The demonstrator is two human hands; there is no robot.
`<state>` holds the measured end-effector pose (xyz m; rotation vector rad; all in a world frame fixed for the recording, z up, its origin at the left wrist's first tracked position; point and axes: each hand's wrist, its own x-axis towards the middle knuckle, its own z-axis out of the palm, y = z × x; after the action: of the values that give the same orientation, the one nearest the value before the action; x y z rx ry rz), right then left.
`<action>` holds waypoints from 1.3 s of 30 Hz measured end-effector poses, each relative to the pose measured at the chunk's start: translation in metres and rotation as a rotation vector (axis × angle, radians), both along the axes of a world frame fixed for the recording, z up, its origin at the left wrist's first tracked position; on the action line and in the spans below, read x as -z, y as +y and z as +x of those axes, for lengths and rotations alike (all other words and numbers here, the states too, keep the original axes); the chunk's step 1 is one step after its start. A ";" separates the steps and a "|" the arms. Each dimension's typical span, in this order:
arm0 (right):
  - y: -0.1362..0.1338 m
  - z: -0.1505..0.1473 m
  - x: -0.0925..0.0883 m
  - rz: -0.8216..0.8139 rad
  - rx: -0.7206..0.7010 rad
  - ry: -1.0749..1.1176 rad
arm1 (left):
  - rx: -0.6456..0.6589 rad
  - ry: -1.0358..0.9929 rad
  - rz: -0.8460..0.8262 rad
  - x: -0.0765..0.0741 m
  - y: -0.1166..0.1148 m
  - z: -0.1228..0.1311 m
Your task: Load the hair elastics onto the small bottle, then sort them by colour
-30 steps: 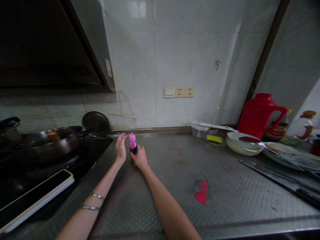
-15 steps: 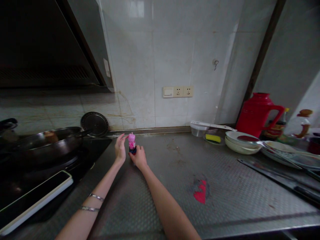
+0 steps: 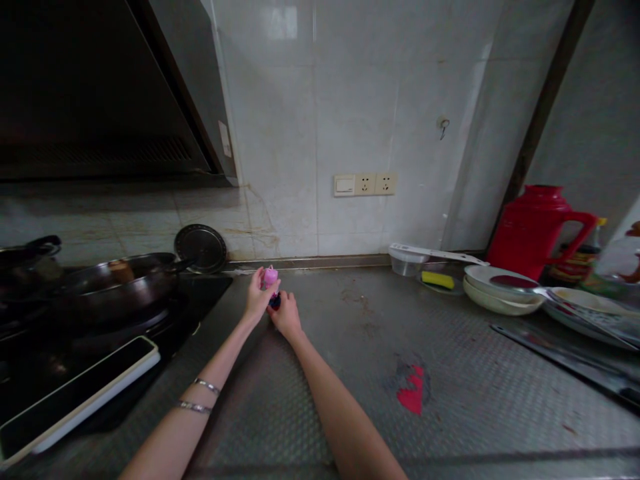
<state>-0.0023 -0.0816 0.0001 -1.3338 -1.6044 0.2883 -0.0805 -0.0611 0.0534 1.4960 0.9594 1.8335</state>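
A small bottle-like thing with a pink top (image 3: 271,275) and a dark lower part stands on the metal counter, towards the back. My left hand (image 3: 257,300) is closed round its pink upper part, with the thumb across the front. Lower down, my right hand (image 3: 287,315) is wrapped about the dark base from the right side. Fingers hide much of its middle, and its exact kind is too small to make out. Two silver bangles sit on my left forearm.
A pan (image 3: 120,283) rests on the black stove at left, near a phone-like white-edged slab (image 3: 85,400). At right are a yellow sponge (image 3: 437,280), stacked bowls (image 3: 495,300), a red thermos jug (image 3: 533,230) and a long dark utensil (image 3: 560,363). A red patch (image 3: 413,390) marks the counter.
My left hand has gone from open beside the pink top to closed round it. My right hand stays on the dark base. The whole view has shifted slightly, scenery moving right.
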 end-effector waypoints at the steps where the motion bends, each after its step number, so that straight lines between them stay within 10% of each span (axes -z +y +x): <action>1: 0.000 0.000 0.000 0.001 -0.002 0.002 | 0.011 0.006 -0.007 -0.001 0.001 0.000; 17: 0.001 -0.001 0.001 -0.018 0.006 0.018 | -0.167 -0.024 0.069 -0.030 0.028 -0.010; 29: -0.002 -0.001 -0.001 -0.024 -0.022 0.048 | -0.349 0.490 -0.210 0.047 0.051 -0.048; 39: -0.003 0.000 -0.001 -0.001 -0.019 0.046 | -0.253 0.646 -0.322 0.050 0.044 -0.047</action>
<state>-0.0028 -0.0847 0.0012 -1.3039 -1.5799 0.3291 -0.1274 -0.0173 0.0037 1.8496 1.7214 1.2576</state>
